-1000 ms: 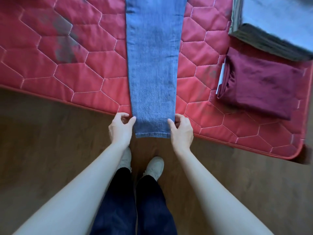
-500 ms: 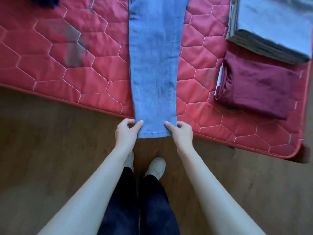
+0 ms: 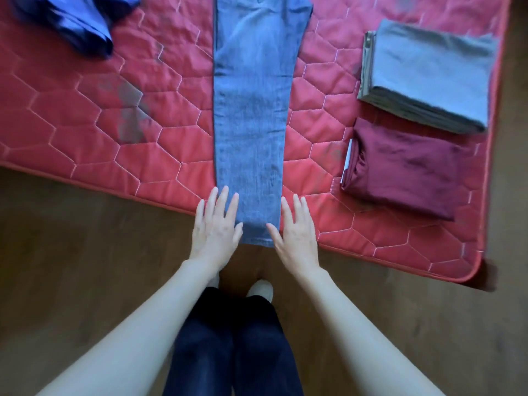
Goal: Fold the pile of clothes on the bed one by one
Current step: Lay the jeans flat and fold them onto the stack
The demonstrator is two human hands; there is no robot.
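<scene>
Jeans [image 3: 251,124] laid lengthwise on bed [image 3: 85,132], legs stacked. Left hand [image 3: 215,227] and right hand [image 3: 295,230] flat, fingers spread, gripping nothing, flanking hem to square it.

Brown wood-look floor [image 3: 85,252] fills the view on the near side of both grips, running out past the left grip [image 3: 215,232] on its left and past the right grip [image 3: 297,235] on its right; surface blurred, grain faint. Dark navy trousers [image 3: 228,338] sit directly below the gap between the grips, two legs side by side. A whitish shoe toe [image 3: 261,287] shows on the floor below the right grip; a second pale toe [image 3: 214,280] is mostly hidden beneath the left wrist.
</scene>
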